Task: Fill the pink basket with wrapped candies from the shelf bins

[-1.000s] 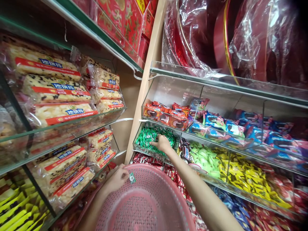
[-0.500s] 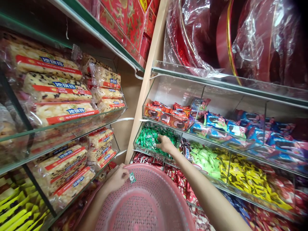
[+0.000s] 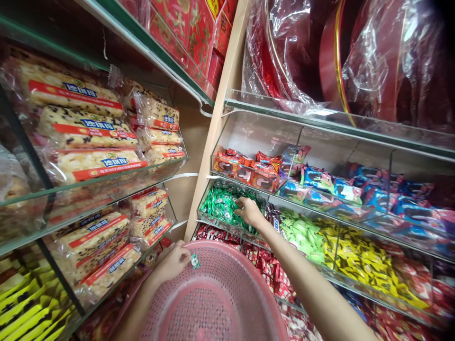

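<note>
Over my feed, the right hand (image 3: 249, 212) is in a glass-fronted shelf (image 3: 213, 221), its fingers loosely curled at the green-wrapped sweets (image 3: 216, 201); whether they grip one, I cannot tell. Below and left of them, the left hand (image 3: 174, 261) lies across the rim of a pink basket (image 3: 231, 271), fingertips pinching a small green packet (image 3: 195, 261). Right of the right fingers sit light green packets (image 3: 305, 237), then yellow packets (image 3: 359, 251); leftward stands a wooden post (image 3: 209, 147)

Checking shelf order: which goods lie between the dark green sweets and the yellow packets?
In the head view, brown packets, then pale green packets, rightward from the dark green sweets.
</note>
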Motion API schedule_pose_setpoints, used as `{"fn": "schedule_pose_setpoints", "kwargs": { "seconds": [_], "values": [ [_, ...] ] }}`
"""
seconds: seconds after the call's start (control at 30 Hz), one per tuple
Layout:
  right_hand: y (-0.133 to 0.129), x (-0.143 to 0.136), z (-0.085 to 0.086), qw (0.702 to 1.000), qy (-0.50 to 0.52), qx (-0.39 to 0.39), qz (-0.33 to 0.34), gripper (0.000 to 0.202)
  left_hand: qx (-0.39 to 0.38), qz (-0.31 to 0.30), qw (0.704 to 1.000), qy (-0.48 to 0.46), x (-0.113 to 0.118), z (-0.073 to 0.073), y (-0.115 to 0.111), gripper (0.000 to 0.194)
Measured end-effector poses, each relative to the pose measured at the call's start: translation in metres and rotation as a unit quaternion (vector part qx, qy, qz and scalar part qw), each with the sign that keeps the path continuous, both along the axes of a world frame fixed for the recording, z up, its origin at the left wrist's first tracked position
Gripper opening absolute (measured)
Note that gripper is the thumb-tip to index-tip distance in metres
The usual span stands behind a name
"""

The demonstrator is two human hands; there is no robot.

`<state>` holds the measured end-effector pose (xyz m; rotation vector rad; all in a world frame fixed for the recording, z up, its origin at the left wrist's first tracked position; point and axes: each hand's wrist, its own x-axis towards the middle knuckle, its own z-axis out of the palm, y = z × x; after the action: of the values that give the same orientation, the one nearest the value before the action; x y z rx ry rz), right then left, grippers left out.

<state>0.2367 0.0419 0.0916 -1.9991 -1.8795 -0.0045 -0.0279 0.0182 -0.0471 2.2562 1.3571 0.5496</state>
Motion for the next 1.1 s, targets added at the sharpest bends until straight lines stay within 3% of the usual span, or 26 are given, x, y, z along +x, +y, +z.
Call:
{"fn": "schedule_pose_setpoints", "kwargs": {
  "seconds": [0.2,0.4,0.57,0.73,0.9,1.1],
  "values": [
    [-0.005,0.001,-0.004,1.0,-0.017,-0.017,0.0,0.022,0.004,0.0,1.0,-0.002,-0.001,-0.004,0.002,0.027],
    [-0.01,-0.001,-0.005,0.998,-0.022,-0.05,0.031,0.041,-0.002,0.001,1.0,-0.011,-0.001,-0.004,0.002,0.027],
    [-0.007,0.005,-0.004,0.999,-0.017,-0.016,0.032,0.039,-0.006,0.003,1.0,-0.017,0.0,-0.005,0.002,0.027],
    [-0.001,0.012,0.008,0.999,0.015,0.028,0.006,0.04,0.003,0.004,1.0,-0.013,-0.001,-0.005,0.002,0.027],
    [0.004,0.006,0.013,0.998,0.047,0.03,-0.003,0.018,0.0,0.0,1.0,-0.011,-0.001,-0.004,0.002,0.026],
    [0.014,-0.002,-0.004,0.998,0.057,0.0,0.01,0.011,0.003,0.001,1.0,-0.012,0.0,-0.002,0.002,0.026]
  ]
}}
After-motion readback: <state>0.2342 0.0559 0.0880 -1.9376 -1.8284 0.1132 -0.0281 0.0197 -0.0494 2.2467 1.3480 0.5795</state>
